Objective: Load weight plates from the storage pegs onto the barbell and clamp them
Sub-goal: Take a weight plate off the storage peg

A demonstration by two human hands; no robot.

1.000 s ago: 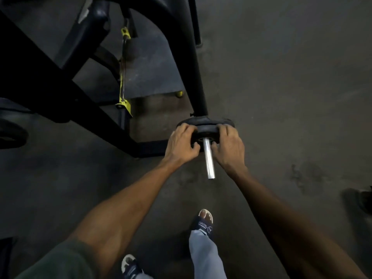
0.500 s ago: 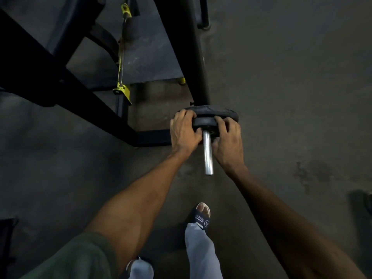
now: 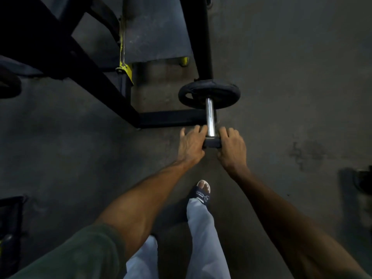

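- Plate (image 3: 209,95): one dark disc seated deep on the sleeve (image 3: 210,117), up against the black bar (image 3: 203,37). Half a second ago we had both hands on a smaller disc against it; that inner disc no longer shows.
- Left hand (image 3: 191,146): drawn back to the outer end of the sleeve, fingers curled on a small dark piece (image 3: 212,143).
- Right hand (image 3: 232,150): same retreat, fingers curled on the other side of that piece.
- Dark piece: sits at the sleeve's tip, gripped between both hands. We judge it a clamp or a small plate; the light is too dim to say which.
- Meaning for the task: the plate is home and released, so we judge the work has passed from seating to fitting the next item on the sleeve.
- Frame (image 3: 80,63): black, with yellow fittings, cut off by the top and left edges; no storage pegs are plainly seen.
- Floor (image 3: 291,97): dark and stained; a shape at its right edge cannot be made out.
- Hidden: fingertips under the piece, the bar's far end.
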